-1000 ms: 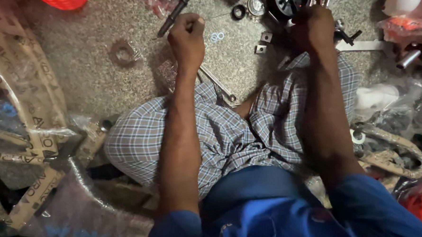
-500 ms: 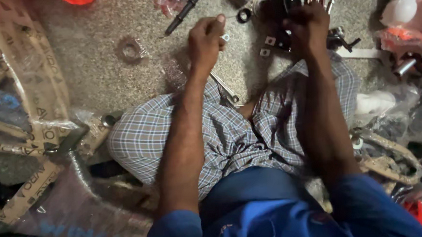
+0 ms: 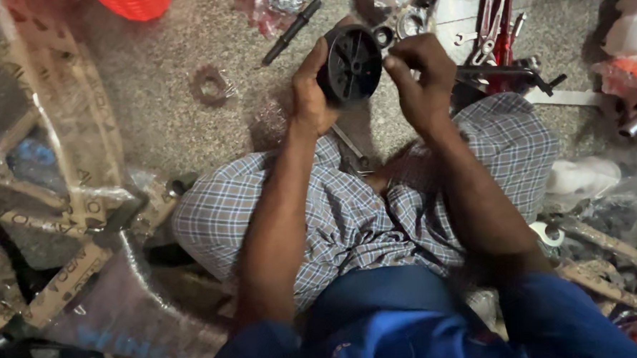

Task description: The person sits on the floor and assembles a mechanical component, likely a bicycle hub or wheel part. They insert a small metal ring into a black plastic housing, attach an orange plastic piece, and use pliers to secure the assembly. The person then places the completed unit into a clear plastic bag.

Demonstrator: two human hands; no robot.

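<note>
Floor workshop: scattered wrenches [image 3: 494,21], metal parts [image 3: 412,21].

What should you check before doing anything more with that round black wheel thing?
1. Left hand grips the round black part by its rim: ok.
2. Right hand has fingertips on the part's other edge: ok.
3. The part is held up off the speckled floor, its spoked face in view: ok.
4. Whether anything small is pinched in the right fingers: cannot tell.
5. Loose pieces close by, namely a black rod, a metal ring, and wrenches: ok, in sight.
6. The back of the part: cannot tell, hidden.
</note>
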